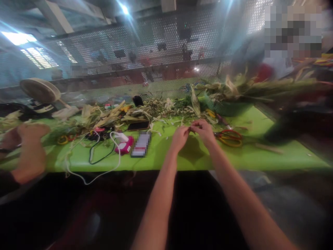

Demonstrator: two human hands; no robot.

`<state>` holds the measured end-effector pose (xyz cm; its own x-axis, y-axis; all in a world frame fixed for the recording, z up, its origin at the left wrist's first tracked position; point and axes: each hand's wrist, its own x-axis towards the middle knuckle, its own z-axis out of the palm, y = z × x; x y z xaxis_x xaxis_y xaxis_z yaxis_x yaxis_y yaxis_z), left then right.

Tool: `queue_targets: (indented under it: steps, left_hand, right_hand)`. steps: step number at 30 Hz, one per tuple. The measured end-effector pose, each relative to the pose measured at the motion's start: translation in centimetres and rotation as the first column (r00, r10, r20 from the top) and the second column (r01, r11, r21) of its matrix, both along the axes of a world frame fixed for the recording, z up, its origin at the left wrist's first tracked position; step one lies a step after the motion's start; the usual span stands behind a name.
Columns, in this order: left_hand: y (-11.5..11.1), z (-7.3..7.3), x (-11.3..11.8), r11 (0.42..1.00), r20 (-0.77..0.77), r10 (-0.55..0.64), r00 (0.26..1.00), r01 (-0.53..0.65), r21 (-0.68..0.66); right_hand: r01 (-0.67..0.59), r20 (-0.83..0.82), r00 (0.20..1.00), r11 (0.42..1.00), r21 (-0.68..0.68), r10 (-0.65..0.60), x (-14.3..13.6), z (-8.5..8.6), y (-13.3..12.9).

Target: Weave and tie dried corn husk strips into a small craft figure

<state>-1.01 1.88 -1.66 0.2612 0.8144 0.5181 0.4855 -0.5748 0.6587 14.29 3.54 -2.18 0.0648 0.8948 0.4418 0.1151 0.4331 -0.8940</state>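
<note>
Green tabletop (156,161), dried husks (104,119), orange-handled scissors (230,138), lit phone (141,144), pink adapter (124,146)

Left of the hands (192,132), a bright pink power adapter (125,145) carries white and black cables (104,173), while yellow-orange scissors (231,138) are right of them on the plain lime-green table (161,159), below the grey dotted mesh (156,45).

Workshop-like hall, green worktable (158,163) under both hands (192,132), plant husks (104,119) heaped beyond the grip, scissors (220,135) just right of it, perforated screen (153,41) farther beyond, bare beams (56,15) high to its left.
</note>
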Motion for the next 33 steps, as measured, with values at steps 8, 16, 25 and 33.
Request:
queue_targets:
  steps: [8,16,25,33]
  left_hand:
    - [-0.3,0.1,0.2,0.988,0.024,-0.143,0.989,0.144,-0.064]
    - [-0.5,0.6,0.3,0.967,0.251,0.008,0.968,0.057,-0.250]
    - [-0.4,0.8,0.1,0.968,0.323,-0.075,0.944,0.146,-0.203]
    - [-0.2,0.5,0.2,0.965,0.408,-0.055,0.911,0.153,-0.212]
  right_hand:
    - [-0.057,-0.294,0.956,0.990,-0.129,0.016,-0.8,0.0,-0.2]
    - [-0.007,-0.249,0.968,0.984,-0.177,-0.038,-0.3,1.1,-0.8]
    - [0.007,-0.246,0.968,0.988,-0.156,-0.046,-0.6,0.9,-0.7]
    - [0.095,-0.241,0.964,0.992,-0.086,-0.113,-0.5,1.2,-0.6]
